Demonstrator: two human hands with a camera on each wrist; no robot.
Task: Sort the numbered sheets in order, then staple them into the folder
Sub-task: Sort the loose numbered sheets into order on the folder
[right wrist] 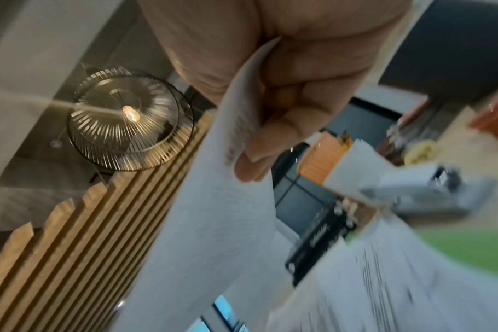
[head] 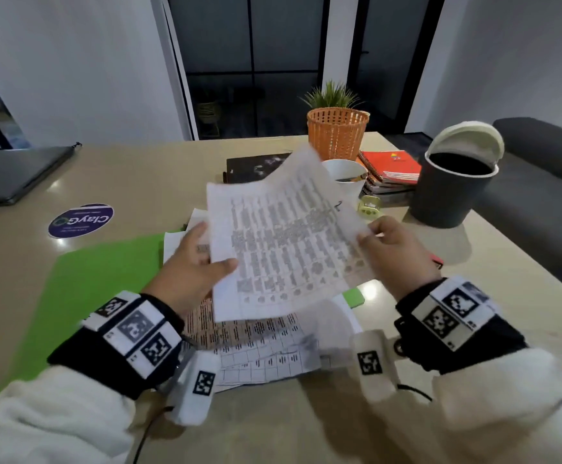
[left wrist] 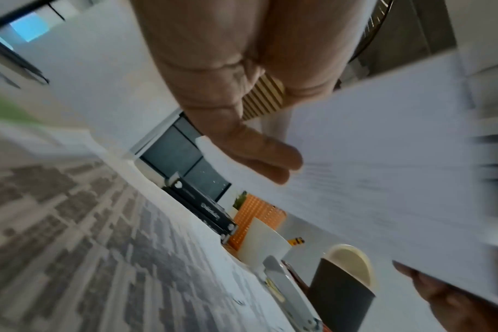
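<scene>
A printed sheet hangs in the air above the desk, held between both hands. My left hand pinches its left edge, thumb on top and fingers beneath the sheet. My right hand pinches the right edge; in the right wrist view the thumb and fingers clamp the sheet. Under it, several more printed sheets lie loosely spread on an open green folder. A grey stapler lies on the papers, blurred in both wrist views.
Behind the papers stand a white cup, an orange basket with a plant, stacked notebooks and a dark bin with a white lid. A black book, a purple round sticker and a closed laptop lie further left.
</scene>
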